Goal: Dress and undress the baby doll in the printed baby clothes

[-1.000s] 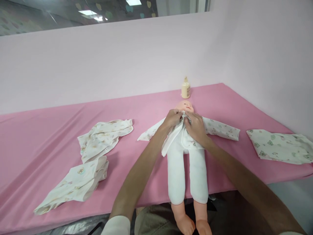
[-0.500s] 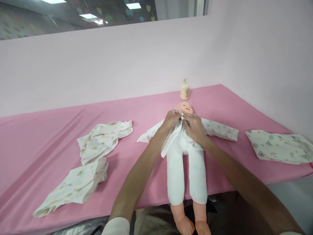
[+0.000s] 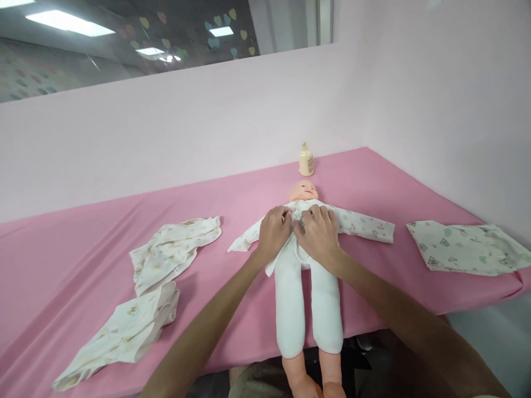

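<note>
A baby doll (image 3: 289,301) lies on its back with its bare feet past the table's near edge. Its legs are in white cloth, and it wears a white printed baby shirt (image 3: 363,224) with the sleeves spread to both sides. At the chest, my left hand (image 3: 275,229) is closed, its curled fingertips pinching the shirt's front edge. My right hand (image 3: 318,232) lies close beside it, fingers bent and closed on the shirt's front. The exact bit of cloth between the fingertips is partly hidden.
A pump bottle (image 3: 306,162) stands beyond the doll's head. Two printed garments, one rumpled (image 3: 170,251) and one folded (image 3: 120,334), lie to the left. Another folded printed garment (image 3: 468,249) lies at the right. Pink cloth (image 3: 91,260) covers the table, which meets walls behind and right.
Both hands have moved down from the shirt's neckline to the chest, uncovering the doll's chin and collar. The view has tilted and shifted slightly.
</note>
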Demonstrator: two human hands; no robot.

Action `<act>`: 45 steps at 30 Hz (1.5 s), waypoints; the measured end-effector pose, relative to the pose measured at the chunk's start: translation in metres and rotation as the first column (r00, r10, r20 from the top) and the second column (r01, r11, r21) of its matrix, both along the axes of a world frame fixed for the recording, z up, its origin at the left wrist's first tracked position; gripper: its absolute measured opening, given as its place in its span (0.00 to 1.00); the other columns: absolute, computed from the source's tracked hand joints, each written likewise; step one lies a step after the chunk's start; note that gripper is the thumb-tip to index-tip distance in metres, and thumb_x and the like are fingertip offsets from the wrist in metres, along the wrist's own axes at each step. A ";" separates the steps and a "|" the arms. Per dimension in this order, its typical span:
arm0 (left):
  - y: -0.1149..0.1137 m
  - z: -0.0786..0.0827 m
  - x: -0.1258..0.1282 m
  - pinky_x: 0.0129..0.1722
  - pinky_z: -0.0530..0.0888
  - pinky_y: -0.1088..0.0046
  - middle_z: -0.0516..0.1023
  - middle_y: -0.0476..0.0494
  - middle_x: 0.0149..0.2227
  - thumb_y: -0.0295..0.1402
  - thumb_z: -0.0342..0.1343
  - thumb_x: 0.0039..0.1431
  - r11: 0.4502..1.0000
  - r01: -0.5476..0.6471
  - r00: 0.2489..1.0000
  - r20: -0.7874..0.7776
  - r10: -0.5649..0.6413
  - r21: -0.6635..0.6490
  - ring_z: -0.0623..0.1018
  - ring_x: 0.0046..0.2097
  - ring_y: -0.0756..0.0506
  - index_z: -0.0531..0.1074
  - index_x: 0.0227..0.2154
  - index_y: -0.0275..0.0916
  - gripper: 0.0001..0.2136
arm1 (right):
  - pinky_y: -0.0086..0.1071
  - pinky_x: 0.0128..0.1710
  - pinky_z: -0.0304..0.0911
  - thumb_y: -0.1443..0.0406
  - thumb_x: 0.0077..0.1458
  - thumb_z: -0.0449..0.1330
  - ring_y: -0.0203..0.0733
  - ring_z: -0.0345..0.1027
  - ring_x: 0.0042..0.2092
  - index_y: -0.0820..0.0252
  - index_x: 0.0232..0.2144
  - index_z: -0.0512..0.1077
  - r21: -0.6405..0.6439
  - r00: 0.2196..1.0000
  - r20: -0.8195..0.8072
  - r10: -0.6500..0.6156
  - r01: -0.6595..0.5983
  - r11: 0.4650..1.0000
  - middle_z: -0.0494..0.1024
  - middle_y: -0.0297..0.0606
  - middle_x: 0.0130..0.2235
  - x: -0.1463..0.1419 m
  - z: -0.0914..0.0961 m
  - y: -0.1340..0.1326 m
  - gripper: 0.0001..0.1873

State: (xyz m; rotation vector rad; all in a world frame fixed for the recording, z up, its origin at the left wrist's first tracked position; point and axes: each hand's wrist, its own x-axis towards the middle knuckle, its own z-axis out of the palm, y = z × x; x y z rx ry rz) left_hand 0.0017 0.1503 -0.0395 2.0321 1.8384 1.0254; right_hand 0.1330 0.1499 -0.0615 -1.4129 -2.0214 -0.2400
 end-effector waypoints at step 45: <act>0.002 -0.016 0.010 0.35 0.63 0.70 0.78 0.42 0.37 0.35 0.43 0.67 0.979 -0.042 0.925 -0.363 0.114 0.199 0.75 0.38 0.45 0.73 0.37 0.38 0.13 | 0.33 0.35 0.61 0.61 0.55 0.51 0.41 0.68 0.33 0.57 0.29 0.71 -0.223 0.554 -0.832 0.014 -0.358 0.907 0.76 0.34 0.30 0.007 -0.001 0.021 0.10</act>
